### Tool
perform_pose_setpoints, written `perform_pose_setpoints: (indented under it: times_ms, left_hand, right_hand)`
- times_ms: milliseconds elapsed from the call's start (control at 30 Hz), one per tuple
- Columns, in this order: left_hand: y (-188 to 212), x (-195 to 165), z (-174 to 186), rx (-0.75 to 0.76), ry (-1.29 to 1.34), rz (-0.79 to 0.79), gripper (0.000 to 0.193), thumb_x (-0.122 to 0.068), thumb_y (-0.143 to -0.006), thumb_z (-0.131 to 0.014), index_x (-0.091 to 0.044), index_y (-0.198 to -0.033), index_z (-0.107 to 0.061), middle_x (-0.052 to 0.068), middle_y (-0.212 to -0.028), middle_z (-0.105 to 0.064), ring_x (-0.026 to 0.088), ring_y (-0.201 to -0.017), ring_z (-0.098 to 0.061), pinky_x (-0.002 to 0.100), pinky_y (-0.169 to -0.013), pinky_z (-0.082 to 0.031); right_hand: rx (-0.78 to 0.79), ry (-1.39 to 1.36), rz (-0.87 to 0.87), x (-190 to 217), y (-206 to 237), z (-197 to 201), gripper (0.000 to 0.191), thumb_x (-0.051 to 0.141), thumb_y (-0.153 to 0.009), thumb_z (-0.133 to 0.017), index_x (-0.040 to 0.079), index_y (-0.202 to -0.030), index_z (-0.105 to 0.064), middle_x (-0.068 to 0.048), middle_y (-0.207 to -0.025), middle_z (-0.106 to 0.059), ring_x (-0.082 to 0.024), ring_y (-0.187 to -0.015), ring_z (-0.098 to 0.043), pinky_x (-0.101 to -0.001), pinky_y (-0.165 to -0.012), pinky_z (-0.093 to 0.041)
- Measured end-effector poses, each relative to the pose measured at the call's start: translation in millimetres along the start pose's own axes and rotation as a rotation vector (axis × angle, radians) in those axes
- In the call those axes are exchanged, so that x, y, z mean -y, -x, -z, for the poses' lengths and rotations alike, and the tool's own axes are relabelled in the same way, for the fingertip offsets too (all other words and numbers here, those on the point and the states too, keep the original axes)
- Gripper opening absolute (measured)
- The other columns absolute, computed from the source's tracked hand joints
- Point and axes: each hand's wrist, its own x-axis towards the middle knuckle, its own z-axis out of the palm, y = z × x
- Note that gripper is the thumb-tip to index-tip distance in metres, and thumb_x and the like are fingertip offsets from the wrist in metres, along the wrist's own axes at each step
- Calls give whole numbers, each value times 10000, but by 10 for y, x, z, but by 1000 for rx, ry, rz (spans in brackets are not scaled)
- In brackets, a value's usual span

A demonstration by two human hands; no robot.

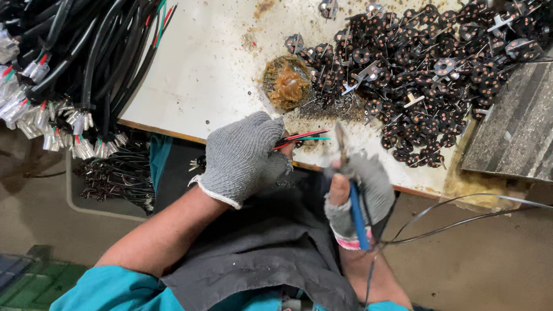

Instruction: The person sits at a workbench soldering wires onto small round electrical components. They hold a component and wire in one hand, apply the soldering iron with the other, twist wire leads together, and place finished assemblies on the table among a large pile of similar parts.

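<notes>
Working at the stained white surface [210, 70], I have a big bundle of black cables [67, 30] with clear-capped ends lying at my left and a heap of small round black parts [422, 88] ahead; I judge much remains to be done. My gloved left hand [243, 156] pinches thin red, green and black wires [301, 138]. My right hand [360, 189] grips a blue-handled soldering iron [353, 195], its tip near the wires. Beside them sits a crusted amber flux lump [287, 83].
</notes>
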Motion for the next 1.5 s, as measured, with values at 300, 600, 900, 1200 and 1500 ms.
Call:
perform_pose_setpoints:
  times_ms: [300,600,900,1200,1500]
  left_hand:
    - [-13,-22,9,14,6,7,237,-281,-789,-802,-106,-810,-643,99,-750,-604,341,-642,-628,469,-554,-480]
    - [5,-5,-22,-16,7,-6,242,-272,-783,-807,-109,-801,-629,99,-752,-599,340,-643,-625,463,-553,-481]
    - [-20,-23,29,-5,-11,-12,237,-278,-789,-800,-121,-785,-623,93,-740,-590,334,-622,-618,460,-535,-474]
    - [15,-34,18,15,6,10,231,-292,-786,-800,-123,-834,-650,89,-772,-604,330,-652,-630,457,-553,-481]
    - [-9,90,152,39,-27,5,234,-290,-794,-808,-124,-807,-643,80,-757,-604,319,-636,-634,450,-536,-478]
  right_hand:
    - [-126,-138,-53,-186,-162,237,357,248,-1084,-702,60,-1316,-506,-89,-911,-698,-171,-705,-718,-264,-698,-541]
    - [-121,463,230,-86,-677,425,355,45,-988,-878,35,-1223,-611,-115,-1006,-714,-260,-824,-691,-318,-759,-548]
    - [-172,494,293,-25,-502,361,384,109,-1025,-855,53,-1271,-565,-52,-980,-749,-217,-885,-716,-354,-847,-573]
    - [-28,549,46,4,-421,-41,290,103,-872,-846,133,-1045,-615,-68,-863,-727,-269,-786,-720,-373,-729,-560]
    - [28,464,205,196,-478,-63,210,156,-923,-760,122,-1095,-644,-58,-944,-729,-312,-856,-686,-421,-803,-537]
